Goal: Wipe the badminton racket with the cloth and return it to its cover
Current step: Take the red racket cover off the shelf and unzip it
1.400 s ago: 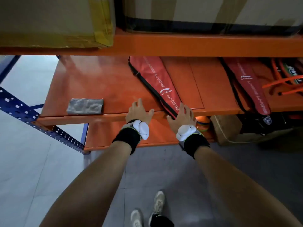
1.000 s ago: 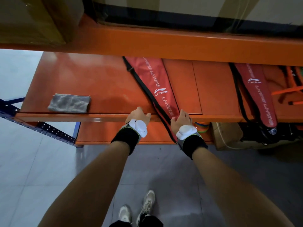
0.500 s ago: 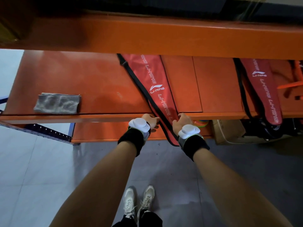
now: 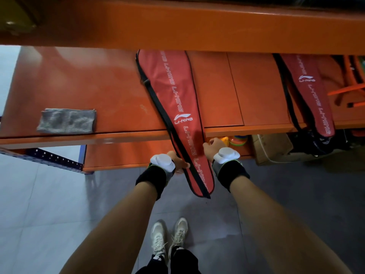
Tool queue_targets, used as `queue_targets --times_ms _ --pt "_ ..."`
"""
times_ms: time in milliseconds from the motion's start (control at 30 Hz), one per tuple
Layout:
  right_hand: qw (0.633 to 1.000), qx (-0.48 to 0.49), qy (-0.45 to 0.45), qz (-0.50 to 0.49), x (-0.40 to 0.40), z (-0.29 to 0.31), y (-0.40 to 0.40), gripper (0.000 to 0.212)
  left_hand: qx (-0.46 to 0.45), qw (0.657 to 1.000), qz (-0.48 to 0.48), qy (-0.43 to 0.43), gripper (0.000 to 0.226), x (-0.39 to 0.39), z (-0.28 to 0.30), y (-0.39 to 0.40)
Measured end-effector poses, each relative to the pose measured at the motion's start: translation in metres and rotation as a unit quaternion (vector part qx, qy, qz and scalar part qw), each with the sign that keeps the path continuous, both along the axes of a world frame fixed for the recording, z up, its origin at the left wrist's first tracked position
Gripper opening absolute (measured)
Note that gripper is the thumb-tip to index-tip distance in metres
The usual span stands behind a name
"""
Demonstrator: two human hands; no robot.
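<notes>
A red racket cover (image 4: pixel 177 107) with white lettering and a black edge lies on the orange shelf (image 4: pixel 79 86). Its narrow end hangs out over the shelf's front edge. My left hand (image 4: pixel 178 162) grips that narrow end from the left. My right hand (image 4: pixel 212 146) grips it from the right, fingers curled round its edge. The racket itself is hidden inside the cover. A folded grey cloth (image 4: pixel 67 121) lies on the shelf near the front edge, far left of both hands.
A second red cover (image 4: pixel 312 95) lies at the shelf's right with orange items beside it. An orange beam (image 4: pixel 177 24) runs overhead. Below the shelf are a lower orange board, a cardboard box (image 4: pixel 270 149) and coloured items. Grey floor and my shoes (image 4: pixel 169 238) lie beneath.
Both hands went from resting flat on the shelf edge to gripping the cover's narrow end. The cover has slid toward me and now hangs farther off the shelf.
</notes>
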State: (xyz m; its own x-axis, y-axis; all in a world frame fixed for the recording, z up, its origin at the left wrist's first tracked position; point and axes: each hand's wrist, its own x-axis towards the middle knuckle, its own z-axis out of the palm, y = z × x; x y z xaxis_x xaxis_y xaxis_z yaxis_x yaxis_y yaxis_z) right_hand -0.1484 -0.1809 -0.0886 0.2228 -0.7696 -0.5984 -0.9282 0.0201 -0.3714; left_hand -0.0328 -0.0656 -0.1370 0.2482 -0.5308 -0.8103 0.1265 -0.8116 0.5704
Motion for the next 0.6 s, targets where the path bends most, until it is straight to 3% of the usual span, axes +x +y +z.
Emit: queue_targets --times_ms 167,333,400,467,533,600 --pt "0.997 0.039 -0.02 -0.06 0.018 -0.018 0.019 0.057 -0.025 0.997 -0.058 0.044 0.019 -0.007 -0.017 0.041" --pt "0.989 0.036 -0.056 -0.13 0.009 -0.034 0.048 0.05 -0.038 0.991 -0.102 0.082 0.025 -0.005 -0.011 0.065" --pt "0.985 0.029 -0.081 -0.15 0.0 -0.037 0.056 0.049 -0.045 0.991 -0.052 0.111 0.033 0.0 -0.005 0.064" --pt "0.975 0.021 -0.128 -0.181 -0.01 -0.037 0.067 0.047 -0.086 0.99 0.063 0.095 0.048 0.008 0.001 0.056" --pt "0.963 0.01 -0.166 -0.212 -0.022 -0.033 0.077 0.044 -0.127 0.974 0.169 0.076 0.066 0.017 0.006 0.04" --pt "0.954 0.012 -0.189 -0.232 -0.037 -0.03 0.084 0.043 -0.143 0.96 0.226 0.088 0.068 0.02 0.014 0.026"
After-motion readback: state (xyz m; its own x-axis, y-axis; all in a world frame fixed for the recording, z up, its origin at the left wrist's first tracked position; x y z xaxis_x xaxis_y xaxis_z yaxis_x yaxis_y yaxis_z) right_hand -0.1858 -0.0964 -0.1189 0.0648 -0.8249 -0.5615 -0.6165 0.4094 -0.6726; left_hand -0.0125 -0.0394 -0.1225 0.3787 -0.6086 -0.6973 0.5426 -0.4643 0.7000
